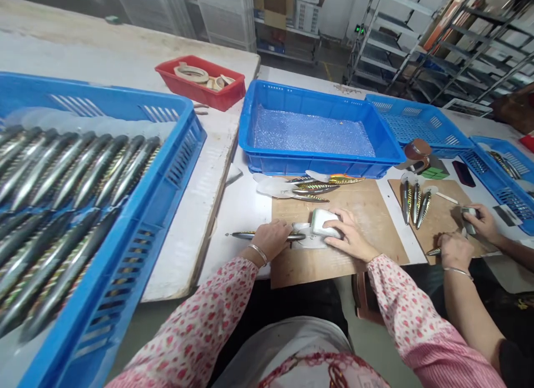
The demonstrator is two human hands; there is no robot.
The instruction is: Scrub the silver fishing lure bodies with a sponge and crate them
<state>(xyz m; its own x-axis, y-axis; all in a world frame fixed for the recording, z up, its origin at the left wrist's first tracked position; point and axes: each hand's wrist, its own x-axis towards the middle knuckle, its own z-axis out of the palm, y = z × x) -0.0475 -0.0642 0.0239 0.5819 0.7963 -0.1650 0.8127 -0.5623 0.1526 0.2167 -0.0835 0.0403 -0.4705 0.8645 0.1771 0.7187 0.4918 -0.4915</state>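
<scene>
My left hand (271,240) is closed around a dark, slim fishing lure (242,235), pressing it down at the near edge of a cardboard sheet (346,265). The lure lies sideways, its clear lip (314,243) pointing right. Held in my right hand (354,237) is a white block (324,222) with a greenish side, resting at or just over that lip. Whether it touches the lip I cannot tell. Behind my hands, several finished-looking lures (312,198) with clear lips lie together on the cardboard.
On the left, a blue crate (167,182) holds rows of lures. A red bin (200,96) contains tape rings. Ahead stands a blue tray (317,164) lined with bubble wrap. At right, a co-worker's hands (456,249) handle a lure and block beside several lures (416,202).
</scene>
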